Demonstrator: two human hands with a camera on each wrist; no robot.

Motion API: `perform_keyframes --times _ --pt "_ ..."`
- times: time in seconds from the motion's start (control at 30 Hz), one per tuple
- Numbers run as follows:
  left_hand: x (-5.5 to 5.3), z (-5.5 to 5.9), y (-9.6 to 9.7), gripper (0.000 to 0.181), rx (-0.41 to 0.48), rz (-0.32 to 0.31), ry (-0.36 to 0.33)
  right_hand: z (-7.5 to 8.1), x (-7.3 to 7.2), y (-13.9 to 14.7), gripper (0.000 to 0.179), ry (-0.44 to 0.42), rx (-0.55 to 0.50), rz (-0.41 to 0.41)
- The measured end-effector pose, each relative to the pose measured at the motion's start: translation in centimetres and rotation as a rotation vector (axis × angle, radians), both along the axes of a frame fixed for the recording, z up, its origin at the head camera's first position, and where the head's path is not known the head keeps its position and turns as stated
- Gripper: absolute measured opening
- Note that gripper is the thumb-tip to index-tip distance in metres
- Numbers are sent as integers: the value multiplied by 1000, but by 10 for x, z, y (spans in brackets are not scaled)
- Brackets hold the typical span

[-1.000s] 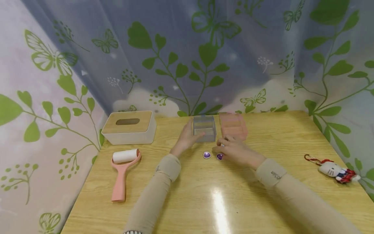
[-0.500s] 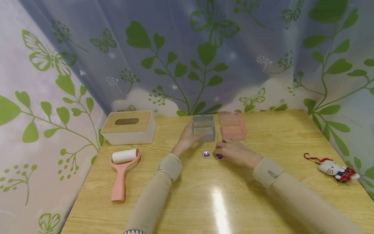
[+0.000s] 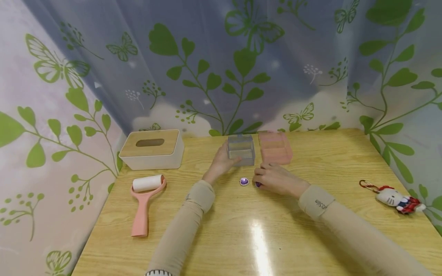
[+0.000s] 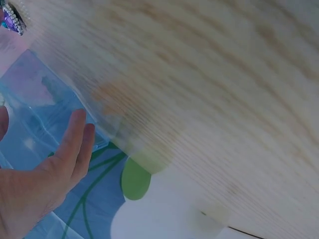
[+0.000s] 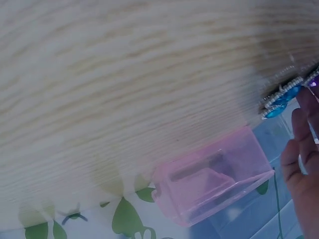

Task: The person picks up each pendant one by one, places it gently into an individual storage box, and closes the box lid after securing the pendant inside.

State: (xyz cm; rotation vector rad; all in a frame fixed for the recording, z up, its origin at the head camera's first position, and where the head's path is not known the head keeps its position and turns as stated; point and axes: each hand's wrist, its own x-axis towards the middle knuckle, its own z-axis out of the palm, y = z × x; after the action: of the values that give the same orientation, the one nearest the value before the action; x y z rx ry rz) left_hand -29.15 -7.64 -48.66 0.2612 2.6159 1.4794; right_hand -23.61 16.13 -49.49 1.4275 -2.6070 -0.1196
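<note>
My left hand (image 3: 221, 161) holds the left side of a clear blue two-compartment box (image 3: 242, 156), thumb at its front; in the left wrist view its fingers (image 4: 75, 132) lie along the box wall. Close to the pink box, my right hand (image 3: 276, 178) has its fingertips down at the table. The right wrist view shows a blue gem (image 5: 279, 103) with a rhinestone edge at those fingertips, a purple gem (image 5: 314, 80) right beside it. Fingers partly hide both. Another purple heart-shaped gem (image 3: 244, 181) lies on the table between the hands.
A clear pink box (image 3: 275, 148) stands right of the blue one. On the left are a white tissue box (image 3: 152, 163) with a wooden lid and a pink-handled lint roller (image 3: 141, 218). A plush cat keychain (image 3: 397, 201) lies at the right. Curtain hangs behind the table.
My right hand has lowered slightly, its fingers drawing in and covering more of the purple gem beside them. The left hand stays at the blue box.
</note>
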Motion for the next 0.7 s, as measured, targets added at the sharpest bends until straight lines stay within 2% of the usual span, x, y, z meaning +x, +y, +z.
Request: perform_keyframes --times 0.23,0.5,0.7 --pt "-1 -5 2 76 -10 -14 26 -5 -1 1 20 28 -68 34" --pt "-1 -4 2 75 -1 -17 32 2 0 1 28 -12 -176 -37" --pt "1 -3 2 82 -45 15 -37 8 -2 2 30 -19 -265 -87"
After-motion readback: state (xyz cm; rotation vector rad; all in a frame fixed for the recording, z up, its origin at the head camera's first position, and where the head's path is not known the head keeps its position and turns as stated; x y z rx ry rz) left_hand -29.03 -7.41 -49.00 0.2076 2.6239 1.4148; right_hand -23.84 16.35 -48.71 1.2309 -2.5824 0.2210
